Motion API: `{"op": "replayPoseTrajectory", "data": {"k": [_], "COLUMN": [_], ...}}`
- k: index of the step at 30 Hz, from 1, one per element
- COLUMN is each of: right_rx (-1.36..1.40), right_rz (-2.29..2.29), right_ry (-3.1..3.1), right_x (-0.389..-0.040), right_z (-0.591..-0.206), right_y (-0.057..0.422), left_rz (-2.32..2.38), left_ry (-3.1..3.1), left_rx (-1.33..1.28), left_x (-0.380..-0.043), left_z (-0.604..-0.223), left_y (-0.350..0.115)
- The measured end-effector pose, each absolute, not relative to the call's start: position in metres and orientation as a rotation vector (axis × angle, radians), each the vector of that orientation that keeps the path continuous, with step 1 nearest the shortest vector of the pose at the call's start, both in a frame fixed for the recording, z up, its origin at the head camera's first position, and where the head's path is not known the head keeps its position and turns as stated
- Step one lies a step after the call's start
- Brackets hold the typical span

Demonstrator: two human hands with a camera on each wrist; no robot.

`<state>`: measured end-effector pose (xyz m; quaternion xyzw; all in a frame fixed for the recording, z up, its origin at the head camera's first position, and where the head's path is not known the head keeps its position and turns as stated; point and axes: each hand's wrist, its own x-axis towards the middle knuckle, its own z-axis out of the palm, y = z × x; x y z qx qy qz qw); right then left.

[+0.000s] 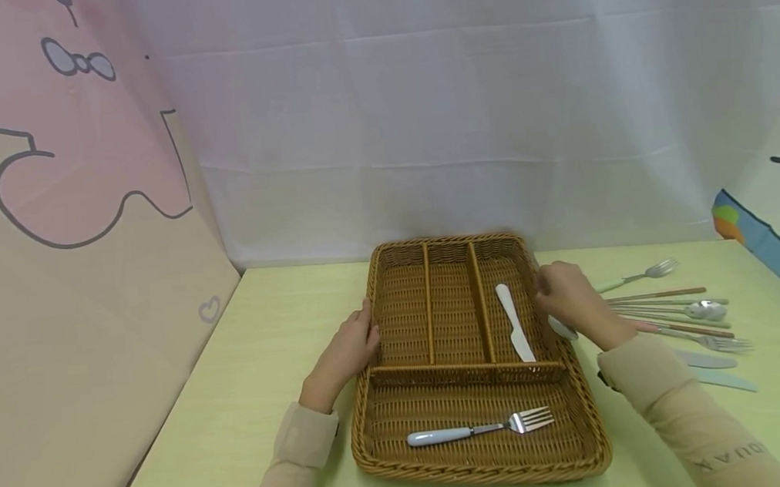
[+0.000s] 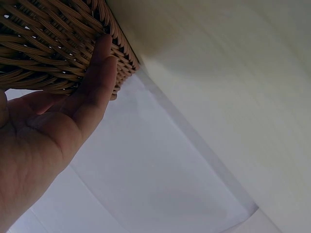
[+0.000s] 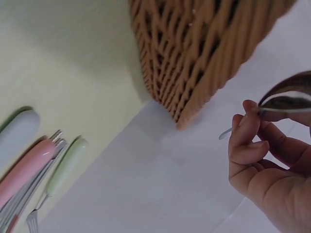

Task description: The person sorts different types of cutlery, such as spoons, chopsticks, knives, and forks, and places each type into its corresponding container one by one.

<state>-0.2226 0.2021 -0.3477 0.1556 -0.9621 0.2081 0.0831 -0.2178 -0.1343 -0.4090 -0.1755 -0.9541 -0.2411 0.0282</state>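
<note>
A brown wicker basket (image 1: 483, 471) with a few compartments stands on the table. At its left rim my left hand (image 1: 346, 349) holds on; in the left wrist view the fingers (image 2: 99, 82) lie along the outer wall. Over the right rim, my right hand (image 1: 572, 301) pinches a spoon, its shiny bowl (image 3: 286, 99) hanging toward the wrist. Much of the spoon's handle is hidden by the fingers. Inside the right rear compartment lies a white-handled knife (image 1: 510, 314). A fork with a pale blue handle (image 1: 442, 436) lies crosswise in the front compartment.
Right of the basket lies loose cutlery: a green-handled fork (image 1: 643, 274), chopsticks (image 1: 666, 294), spoons (image 1: 705, 311), a pink-handled fork (image 1: 715, 341) and knives (image 1: 722, 378). A white cloth (image 1: 423, 140) hangs behind the table, with printed cloth at both sides.
</note>
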Motion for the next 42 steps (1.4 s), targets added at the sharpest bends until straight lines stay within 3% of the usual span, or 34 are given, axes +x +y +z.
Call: {"op": "replayPoseTrajectory", "data": {"k": [42], "right_rx": [0.797], "right_rz": [0.574], "right_ry": [-2.918], "right_x": [-0.228], "right_z": [-0.339], "right_y": [0.130], "left_rz": [-0.749], "left_ry": [-2.966], "left_rx": [-0.536], "left_x": [-0.218], "left_z": [-0.409], "left_y": [-0.135]}}
